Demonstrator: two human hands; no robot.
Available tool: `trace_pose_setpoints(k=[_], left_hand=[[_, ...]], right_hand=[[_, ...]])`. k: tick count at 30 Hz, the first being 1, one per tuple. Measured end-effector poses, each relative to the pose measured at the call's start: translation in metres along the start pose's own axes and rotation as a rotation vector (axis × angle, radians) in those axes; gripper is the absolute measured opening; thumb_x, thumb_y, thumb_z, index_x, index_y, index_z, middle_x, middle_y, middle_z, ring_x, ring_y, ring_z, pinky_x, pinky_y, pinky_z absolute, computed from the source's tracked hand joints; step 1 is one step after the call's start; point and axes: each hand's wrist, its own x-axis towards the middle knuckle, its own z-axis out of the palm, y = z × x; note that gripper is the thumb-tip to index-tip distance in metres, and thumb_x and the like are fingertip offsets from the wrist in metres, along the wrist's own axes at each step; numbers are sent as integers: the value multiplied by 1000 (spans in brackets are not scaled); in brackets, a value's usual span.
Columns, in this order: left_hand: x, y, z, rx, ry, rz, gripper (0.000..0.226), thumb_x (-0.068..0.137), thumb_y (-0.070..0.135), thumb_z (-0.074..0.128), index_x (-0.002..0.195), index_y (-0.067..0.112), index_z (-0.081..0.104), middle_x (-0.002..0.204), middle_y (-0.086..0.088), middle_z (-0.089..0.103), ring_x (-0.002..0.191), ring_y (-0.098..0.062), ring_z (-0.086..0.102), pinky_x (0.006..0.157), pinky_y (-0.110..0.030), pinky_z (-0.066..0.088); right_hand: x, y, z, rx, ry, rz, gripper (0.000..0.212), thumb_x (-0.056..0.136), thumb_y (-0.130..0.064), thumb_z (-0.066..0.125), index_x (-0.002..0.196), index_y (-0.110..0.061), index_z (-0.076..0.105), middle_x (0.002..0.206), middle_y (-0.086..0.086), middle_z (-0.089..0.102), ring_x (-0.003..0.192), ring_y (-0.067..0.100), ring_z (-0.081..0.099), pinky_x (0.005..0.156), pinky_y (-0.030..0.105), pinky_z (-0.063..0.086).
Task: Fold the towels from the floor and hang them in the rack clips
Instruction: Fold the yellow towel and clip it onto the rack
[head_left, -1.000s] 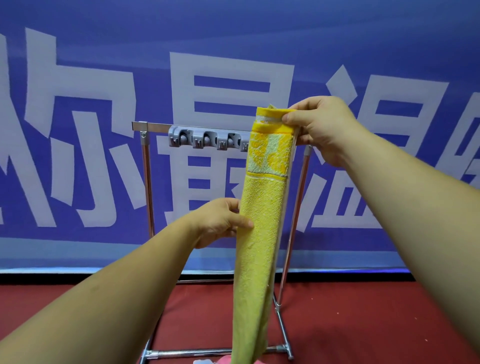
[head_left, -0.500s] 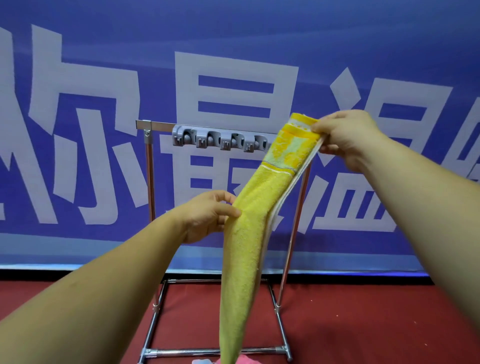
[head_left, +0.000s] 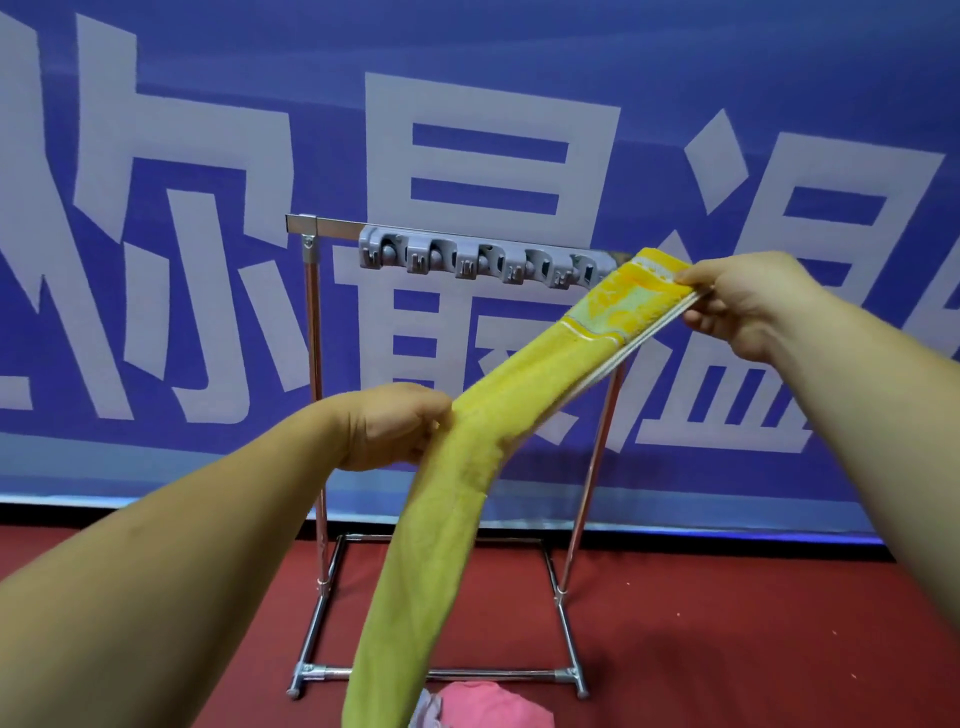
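Folding step in hand. Right hand (head_left: 748, 301) pinched the towel (head_left: 519, 395) at its top end, near the clips (head_left: 483, 262). Left hand (head_left: 395, 426) gripped its middle, tail hanging floorward (pink cloth (head_left: 488, 706) below). Next, probably: double it over, then clip.

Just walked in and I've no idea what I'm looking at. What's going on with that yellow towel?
A person holds a folded yellow terry towel before a chrome floor rack. The right hand pinches its patterned top end beside the grey plastic clip strip; the left hand grips it midway. It isn't clipped yet. A pink cloth lies on the red floor.
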Motion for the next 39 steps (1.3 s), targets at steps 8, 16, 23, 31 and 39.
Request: trace_pose_setpoints(k=[8,16,23,31,39], left_hand=[[-11,3,-5,-101,-203,31,34,80,15,75,114,10,69,106,-14,73,91,-26,73,80,-36,60],[4,2,11,68,-237,90,34,89,-5,67,110,18,81,117,-14,77,106,-30,74,92,-38,60],[10,0,17,152,-142,65,44,74,10,63,116,1,73,105,-16,74,97,-28,69,92,-41,54],[9,-10,13,99,-139,-5,38,69,10,55,103,5,69,97,-17,67,91,-30,64,89,-45,53],[9,5,8,12,-181,42,51,75,8,53,123,-7,62,110,-19,60,94,-29,63,86,-40,55]], right_hand=[[4,-12,-3,66,28,19,17,95,-11,72,82,-11,61,72,6,62,39,10,57,51,23,54],[-11,-47,2,92,28,-125,6,95,-7,70,96,-7,65,73,7,66,42,9,64,53,23,55],[-8,-39,-4,100,74,-110,8,94,-9,73,95,-8,65,79,7,70,51,13,70,50,21,55],[8,-28,-14,134,77,-70,9,92,-12,75,90,-10,66,80,7,72,55,13,70,54,21,56],[22,21,-47,-388,135,107,8,96,-8,69,98,-1,66,87,17,70,63,23,70,64,35,65]])
